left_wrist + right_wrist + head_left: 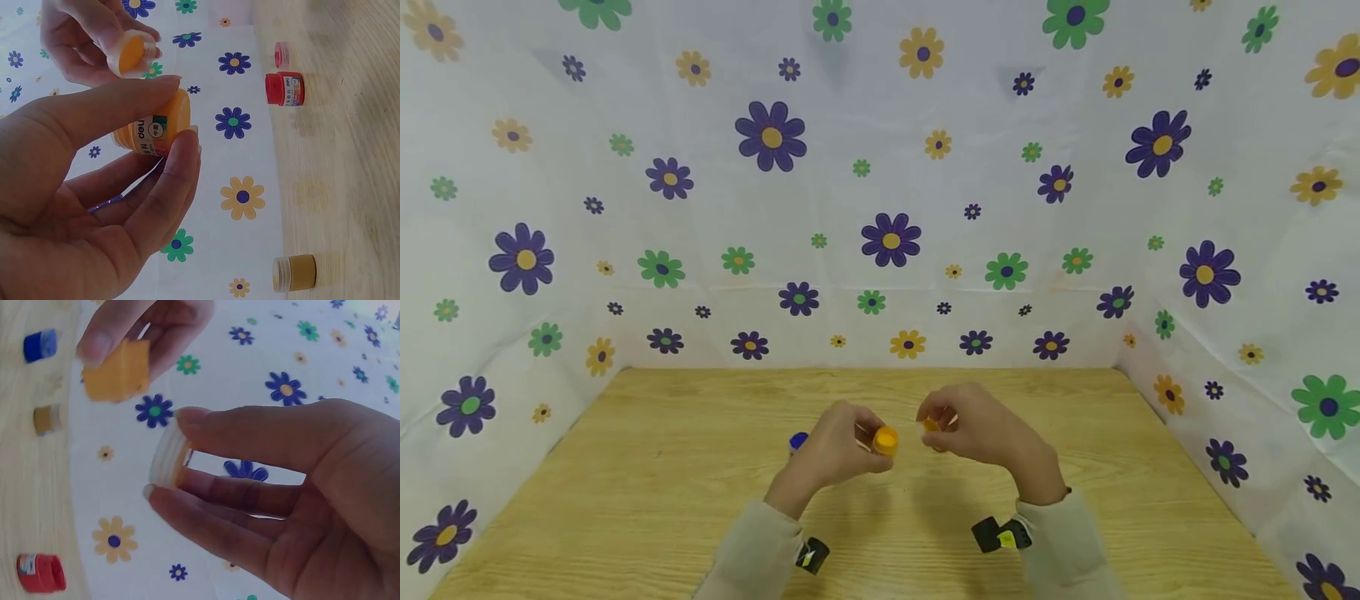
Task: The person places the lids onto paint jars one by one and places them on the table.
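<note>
In the head view my left hand (835, 443) grips a small jar of orange-yellow paint (886, 441) above the table. The left wrist view shows the jar (147, 134) held between thumb and fingers, its printed label partly covered. To its right, apart from the jar, my right hand (981, 425) pinches a round translucent lid (929, 427). Orange paint coats the inside of this lid (132, 55). From the right wrist, the lid (167, 456) appears edge-on between thumb and fingertips, with the orange jar (117, 372) beyond it in the left hand.
A blue paint jar (798, 441) stands behind the left hand, partly hidden. On the wooden table (685, 500) also stand an ochre jar (295, 273) and an uncapped red jar (285, 89) near a pinkish-red lid (282, 55). Flower-printed white sheets (850, 200) enclose the table's back and sides.
</note>
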Available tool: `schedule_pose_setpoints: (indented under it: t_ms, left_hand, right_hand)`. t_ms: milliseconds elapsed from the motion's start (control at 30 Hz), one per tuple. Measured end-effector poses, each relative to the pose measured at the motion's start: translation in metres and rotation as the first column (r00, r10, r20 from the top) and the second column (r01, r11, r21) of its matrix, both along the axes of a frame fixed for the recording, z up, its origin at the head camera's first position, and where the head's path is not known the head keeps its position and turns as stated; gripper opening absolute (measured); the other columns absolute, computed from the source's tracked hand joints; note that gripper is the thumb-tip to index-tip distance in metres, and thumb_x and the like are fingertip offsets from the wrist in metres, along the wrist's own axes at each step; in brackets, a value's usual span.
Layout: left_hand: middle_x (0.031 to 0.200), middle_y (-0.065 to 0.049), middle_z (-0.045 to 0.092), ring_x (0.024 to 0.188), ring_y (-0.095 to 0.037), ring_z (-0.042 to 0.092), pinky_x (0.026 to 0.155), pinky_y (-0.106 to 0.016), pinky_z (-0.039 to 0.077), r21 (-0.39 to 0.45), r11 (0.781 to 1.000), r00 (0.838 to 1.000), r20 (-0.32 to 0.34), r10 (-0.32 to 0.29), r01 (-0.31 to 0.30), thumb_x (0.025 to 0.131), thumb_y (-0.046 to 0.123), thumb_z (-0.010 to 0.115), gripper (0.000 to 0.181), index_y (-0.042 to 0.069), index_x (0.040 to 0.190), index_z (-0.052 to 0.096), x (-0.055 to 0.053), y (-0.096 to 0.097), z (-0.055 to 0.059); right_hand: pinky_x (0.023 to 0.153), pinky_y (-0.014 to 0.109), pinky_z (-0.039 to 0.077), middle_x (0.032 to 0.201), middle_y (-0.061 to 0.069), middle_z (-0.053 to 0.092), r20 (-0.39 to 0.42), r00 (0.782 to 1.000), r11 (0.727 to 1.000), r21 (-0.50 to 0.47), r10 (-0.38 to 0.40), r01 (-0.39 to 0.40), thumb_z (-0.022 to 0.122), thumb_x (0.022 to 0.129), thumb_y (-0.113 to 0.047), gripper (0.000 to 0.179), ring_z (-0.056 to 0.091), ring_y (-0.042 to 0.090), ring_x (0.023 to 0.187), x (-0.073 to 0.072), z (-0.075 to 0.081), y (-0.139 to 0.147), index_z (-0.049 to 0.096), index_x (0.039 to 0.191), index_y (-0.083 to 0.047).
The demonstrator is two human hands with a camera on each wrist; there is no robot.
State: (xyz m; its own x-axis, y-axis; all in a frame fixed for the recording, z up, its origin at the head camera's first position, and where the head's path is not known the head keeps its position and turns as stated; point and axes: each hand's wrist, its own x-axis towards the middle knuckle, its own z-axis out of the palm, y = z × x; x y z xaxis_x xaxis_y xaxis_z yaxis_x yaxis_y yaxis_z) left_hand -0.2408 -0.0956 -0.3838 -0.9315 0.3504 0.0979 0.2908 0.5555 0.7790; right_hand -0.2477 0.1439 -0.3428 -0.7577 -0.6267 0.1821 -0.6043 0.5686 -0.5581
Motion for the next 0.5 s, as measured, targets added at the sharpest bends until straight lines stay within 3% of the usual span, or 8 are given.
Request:
schedule_pose_setpoints:
  t_ms: [267,500]
  left_hand:
    - [0.095,-0.004,0.074,0.084,-0.015,0.069,0.077,-0.032,0.061,-0.002,1.000,1.000,-0.015,-0.012,0.012,0.078,0.010,0.089,0.029,0.003,0.103,0.076,0.004,-0.001,-0.002]
    - [0.094,-0.003,0.075,0.083,-0.013,0.069,0.076,-0.029,0.061,-0.004,0.999,0.999,-0.039,-0.037,0.037,0.078,0.011,0.088,0.029,0.003,0.103,0.076,0.005,-0.001,-0.001]
  right_hand:
    - [0.075,0.021,0.055,0.093,0.001,0.072,-0.018,0.999,0.999,-0.015,0.040,-0.041,0.078,0.091,-0.012,0.014,0.059,0.007,0.080,0.017,0.009,-0.008,0.075,0.105,-0.007]
    - [0.075,0.020,0.055,0.093,0.001,0.071,-0.036,0.999,1.000,-0.013,0.020,-0.021,0.078,0.091,-0.010,0.016,0.061,0.011,0.081,0.019,0.007,-0.011,0.075,0.107,-0.007]
